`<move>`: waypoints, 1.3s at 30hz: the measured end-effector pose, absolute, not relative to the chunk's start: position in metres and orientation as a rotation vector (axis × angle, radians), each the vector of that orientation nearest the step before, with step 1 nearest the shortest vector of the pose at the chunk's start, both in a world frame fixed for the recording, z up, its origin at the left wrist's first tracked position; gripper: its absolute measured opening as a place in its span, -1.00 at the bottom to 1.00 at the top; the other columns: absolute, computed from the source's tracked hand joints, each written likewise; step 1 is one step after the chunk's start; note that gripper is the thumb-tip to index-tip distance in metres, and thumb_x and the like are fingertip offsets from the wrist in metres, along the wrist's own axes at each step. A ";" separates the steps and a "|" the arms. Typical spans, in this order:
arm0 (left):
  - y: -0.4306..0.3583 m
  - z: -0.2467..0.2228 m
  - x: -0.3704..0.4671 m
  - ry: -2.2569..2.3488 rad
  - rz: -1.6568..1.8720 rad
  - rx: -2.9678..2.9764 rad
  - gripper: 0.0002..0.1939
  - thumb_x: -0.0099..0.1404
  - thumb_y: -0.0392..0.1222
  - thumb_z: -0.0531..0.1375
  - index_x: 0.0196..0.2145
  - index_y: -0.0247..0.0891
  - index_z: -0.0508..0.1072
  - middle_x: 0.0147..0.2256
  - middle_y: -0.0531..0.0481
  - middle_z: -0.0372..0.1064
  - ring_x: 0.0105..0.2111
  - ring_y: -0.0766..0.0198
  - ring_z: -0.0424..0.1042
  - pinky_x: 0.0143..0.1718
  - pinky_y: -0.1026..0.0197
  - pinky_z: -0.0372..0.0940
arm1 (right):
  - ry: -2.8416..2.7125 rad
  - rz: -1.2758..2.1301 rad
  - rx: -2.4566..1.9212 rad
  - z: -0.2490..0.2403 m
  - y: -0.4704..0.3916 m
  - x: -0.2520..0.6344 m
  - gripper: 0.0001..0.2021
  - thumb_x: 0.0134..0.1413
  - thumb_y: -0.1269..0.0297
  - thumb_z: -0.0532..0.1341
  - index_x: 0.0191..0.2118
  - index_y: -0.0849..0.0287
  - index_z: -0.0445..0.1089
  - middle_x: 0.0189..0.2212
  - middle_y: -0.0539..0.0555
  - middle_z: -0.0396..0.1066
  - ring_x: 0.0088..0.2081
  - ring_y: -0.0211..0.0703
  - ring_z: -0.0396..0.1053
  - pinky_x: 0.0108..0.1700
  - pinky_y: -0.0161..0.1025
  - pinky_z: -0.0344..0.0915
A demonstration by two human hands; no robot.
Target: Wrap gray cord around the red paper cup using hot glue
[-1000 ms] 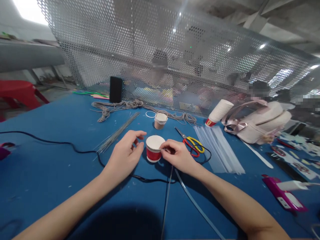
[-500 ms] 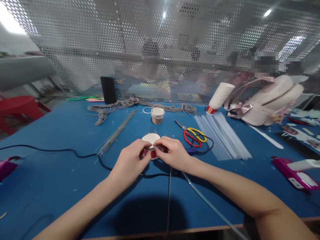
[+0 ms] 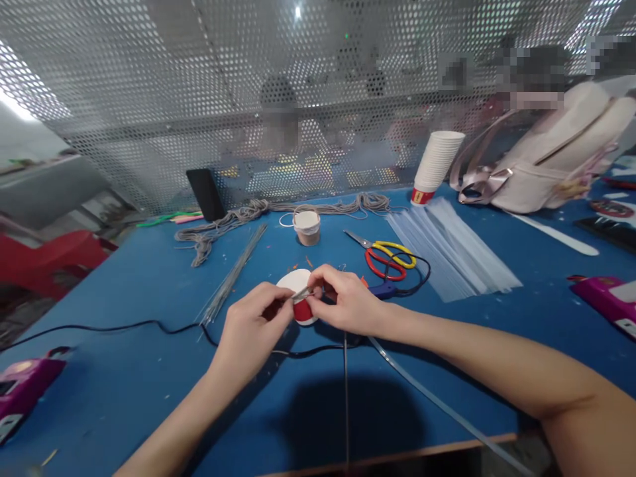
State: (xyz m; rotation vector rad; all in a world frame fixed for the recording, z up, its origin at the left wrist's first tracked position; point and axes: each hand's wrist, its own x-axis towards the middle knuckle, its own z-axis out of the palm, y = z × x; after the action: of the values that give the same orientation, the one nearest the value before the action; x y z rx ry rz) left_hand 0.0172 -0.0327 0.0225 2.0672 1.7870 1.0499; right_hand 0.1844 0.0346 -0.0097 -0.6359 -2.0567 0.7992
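On my head feed, the left hand (image 3: 256, 323) and right hand (image 3: 348, 303) pinch a thin grey strip (image 3: 301, 294) at the near edge of the cup (image 3: 304, 313). I see scissors (image 3: 368, 244) to the right beside clear strips (image 3: 450, 255), a pot (image 3: 307, 232) beyond, wires (image 3: 234, 275) left, and a bag (image 3: 551, 165) far right.

Place: craft workshop
Screen (image 3: 213, 146): perforated metal, behind table (image 3: 124, 391)
People (image 3: 281, 126): beyond table
Scissors (image 3: 368, 245): on table
Cord (image 3: 251, 211): on table

Fingers (image 3: 328, 278) partly hide the cup (image 3: 303, 313); the right edge crops a purple device (image 3: 603, 299).
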 end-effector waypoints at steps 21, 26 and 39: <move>-0.039 0.021 0.021 1.796 1.082 2.084 -0.85 0.17 -0.23 0.15 -0.37 -0.25 0.52 -0.46 0.02 0.44 -0.53 0.35 0.35 -0.49 0.30 0.26 | -2.038 0.648 -0.595 -0.009 0.032 0.182 -0.88 0.05 0.46 0.15 -0.47 0.18 0.28 -0.52 -0.04 0.27 -0.46 -0.29 0.24 -0.38 -0.34 0.15; -0.038 0.023 0.022 1.810 1.102 2.063 -0.85 0.19 -0.18 0.14 -0.42 -0.23 0.51 -0.48 0.02 0.43 -0.53 0.33 0.35 -0.47 0.29 0.25 | -2.035 0.666 -0.591 -0.009 0.031 0.183 -0.88 0.09 0.43 0.16 -0.46 0.18 0.28 -0.51 -0.03 0.28 -0.45 -0.28 0.25 -0.35 -0.32 0.18; -0.038 0.029 0.023 1.843 1.155 1.933 -0.86 0.13 -0.19 0.14 -0.53 -0.24 0.44 -0.55 0.07 0.37 -0.57 0.36 0.29 -0.53 0.32 0.19 | -2.012 0.895 -0.570 0.005 0.009 0.185 -0.92 0.02 0.50 0.21 -0.35 0.20 0.41 -0.46 -0.01 0.37 -0.42 -0.29 0.31 -0.35 -0.36 0.24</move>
State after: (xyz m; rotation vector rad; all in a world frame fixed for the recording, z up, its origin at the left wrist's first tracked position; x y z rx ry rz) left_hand 0.0229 -0.0378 0.0287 1.9327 1.8434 1.1550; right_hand 0.1855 0.0091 0.0054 -0.5704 -2.0124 0.8951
